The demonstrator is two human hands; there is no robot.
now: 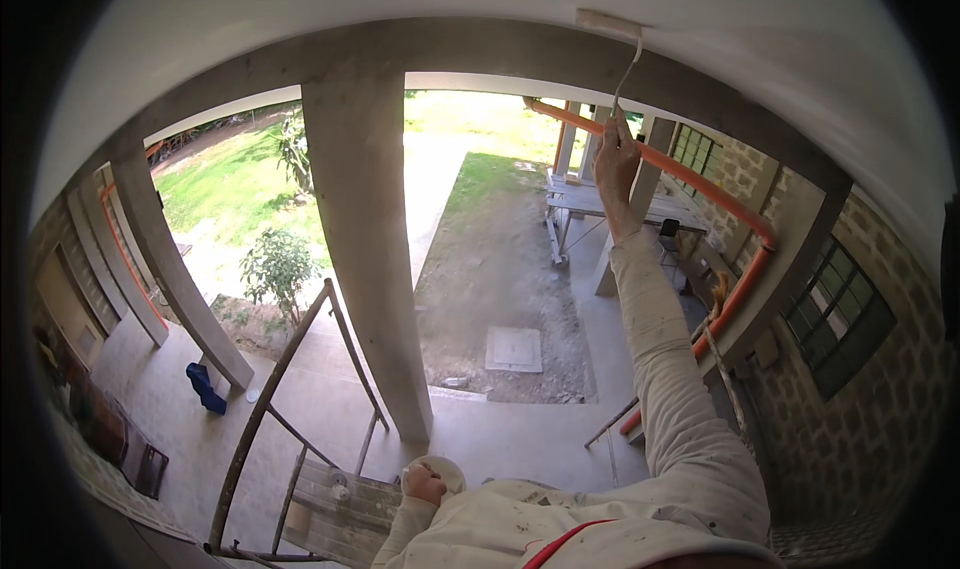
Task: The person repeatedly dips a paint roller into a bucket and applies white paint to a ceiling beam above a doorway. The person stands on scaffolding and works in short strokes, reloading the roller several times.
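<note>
Big concrete column (365, 259) sits dead centre, with an orange pipe (690, 174) running along the right by a stone wall (880, 369) with windows (835, 314). Far off there's lawn (235, 184), a small shrub (275, 264), and something blue (206, 387) on the floor at left.

Ceiling (760, 29) caps the raised hand (615, 164); open air between pillar (365, 249) and orange pipe (690, 174).

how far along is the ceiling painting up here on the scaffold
Done: the ceiling around the roller looks evenly white. In hand: the right hand holds the paint roller up against the ceiling near the beam, while the left hand rests low at a white paint bucket on the scaffold planks. Left: the beam and column are bare grey; whether they get painted, I cannot tell.
</note>
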